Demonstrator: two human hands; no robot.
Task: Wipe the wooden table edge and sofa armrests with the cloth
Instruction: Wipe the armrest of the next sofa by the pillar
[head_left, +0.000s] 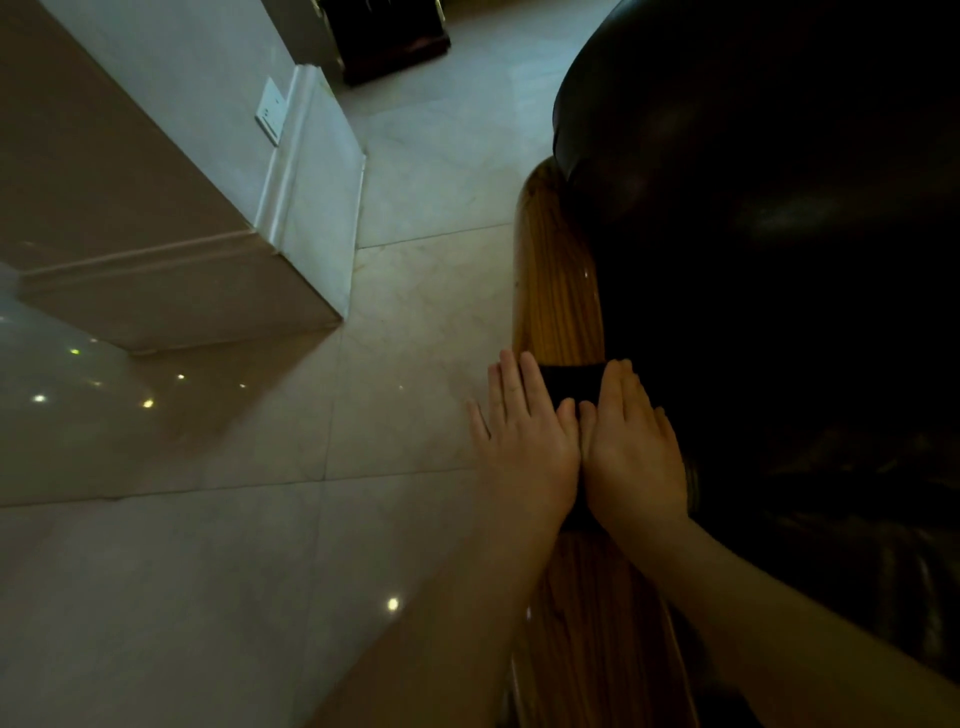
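Both hands laid flat, side by side, thumbs touching: left hand (524, 441), right hand (631, 441). Dark cloth (571, 384) pressed under open palms, not gripped, on wooden armrest (561, 291). Black leather sofa (753, 208) alongside; tiled floor (260, 571) below.

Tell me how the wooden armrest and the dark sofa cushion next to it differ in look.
The armrest is light brown wood with visible grain; the cushion is nearly black and smooth like leather. The armrest is a long, narrow, flat strip; the cushion is broad and bulging. Both hands, left hand and right hand, press a dark cloth on the armrest, none on the cushion. Both surfaces are glossy and show reflections.
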